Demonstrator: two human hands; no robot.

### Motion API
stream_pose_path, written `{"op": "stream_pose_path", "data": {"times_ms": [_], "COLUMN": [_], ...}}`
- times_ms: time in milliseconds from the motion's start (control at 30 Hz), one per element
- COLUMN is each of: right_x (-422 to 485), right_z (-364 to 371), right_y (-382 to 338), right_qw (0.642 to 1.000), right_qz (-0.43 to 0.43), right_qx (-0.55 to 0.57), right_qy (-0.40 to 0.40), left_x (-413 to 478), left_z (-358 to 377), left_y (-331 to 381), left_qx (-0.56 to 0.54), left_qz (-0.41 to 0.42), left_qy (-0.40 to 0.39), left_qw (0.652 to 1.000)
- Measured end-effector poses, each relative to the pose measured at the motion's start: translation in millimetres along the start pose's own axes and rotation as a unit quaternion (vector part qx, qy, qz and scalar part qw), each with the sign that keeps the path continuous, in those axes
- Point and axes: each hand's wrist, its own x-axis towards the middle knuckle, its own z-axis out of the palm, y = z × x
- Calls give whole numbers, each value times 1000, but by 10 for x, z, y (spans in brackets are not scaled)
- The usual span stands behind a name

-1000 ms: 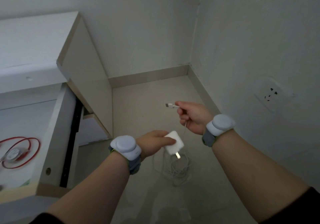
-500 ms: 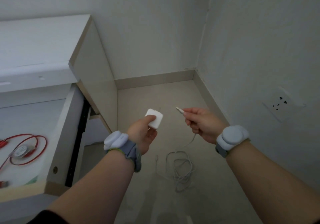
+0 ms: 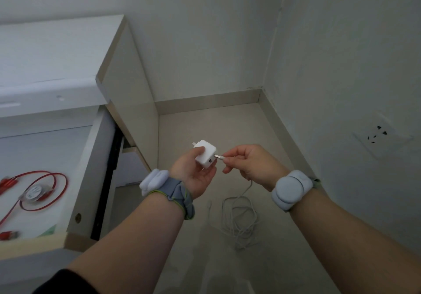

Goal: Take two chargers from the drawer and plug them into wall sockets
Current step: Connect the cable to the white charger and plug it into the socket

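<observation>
My left hand (image 3: 193, 175) holds a white square charger block (image 3: 205, 153) with its USB ports facing right and its prongs pointing away. My right hand (image 3: 251, 164) pinches the white USB plug (image 3: 219, 157) of a cable, its tip right at the block's port. The rest of the white cable (image 3: 239, 221) hangs down and lies coiled on the floor. A white wall socket (image 3: 379, 134) sits on the right wall. The open drawer (image 3: 91, 168) is at the left with a red retractable cable (image 3: 36, 193) inside.
A white cabinet (image 3: 57, 66) stands at the left above the drawer. The beige floor (image 3: 216, 125) runs to a corner with a skirting board. Both wrists wear grey bands.
My left hand turned the charger block so its ports face right. My right hand brought the USB plug leftward until its tip reached the block.
</observation>
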Motion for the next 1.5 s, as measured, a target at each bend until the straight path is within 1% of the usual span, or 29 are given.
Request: {"op": "stream_pose_path", "data": {"times_ms": [200, 400, 533, 700, 967, 1033, 1100, 1167, 1200, 1233, 1300, 1367, 1400, 1500], "right_x": [-11, -28, -39, -37, -49, -53, -60, -66, -75, -82, -110, -144, -152, -168], "right_z": [72, 100, 133, 138, 123, 123, 119, 110, 96, 76, 99, 139, 153, 120], "right_y": [6, 9, 24, 38, 47, 48, 45, 46, 44, 42, 26, 14, 15, 11], "right_qw": [999, 998, 998, 996, 996, 997, 997, 995, 992, 985, 975, 976, 978, 980], "right_qz": [-20, -19, -30, -41, -38, -32, -11, 6, 1, -15, -58, -87, -96, -94], "right_qx": [-19, -43, -29, -66, -60, -57, -59, -83, -114, -153, -202, -189, -174, -130], "right_qy": [31, 36, 42, 47, 56, 50, 39, 46, 61, 73, 68, 60, 72, 121], "left_x": [30, 46, 39, 25, 41, 54, 75, 101, 113, 132, 165, 151, 133, 105], "left_z": [1, 12, 19, 22, 11, 1, 0, 12, 25, 43, 59, 101, 121, 178], "left_y": [-22, -58, -98, -126, -165, -159, -149, -126, -122, -126, -166, -232, -269, -335], "left_qx": [-18, 6, 14, 50, 78, 92, 119, 153, 174, 201, 266, 315, 332, 355], "left_qz": [13, 26, 34, 37, 39, 42, 64, 100, 122, 146, 207, 264, 282, 309], "left_qy": [18, 22, 14, 9, -2, -8, -5, 6, 14, 22, 40, 39, 32, -1], "left_qw": [1000, 999, 999, 998, 996, 995, 991, 983, 977, 968, 941, 911, 899, 882]}}
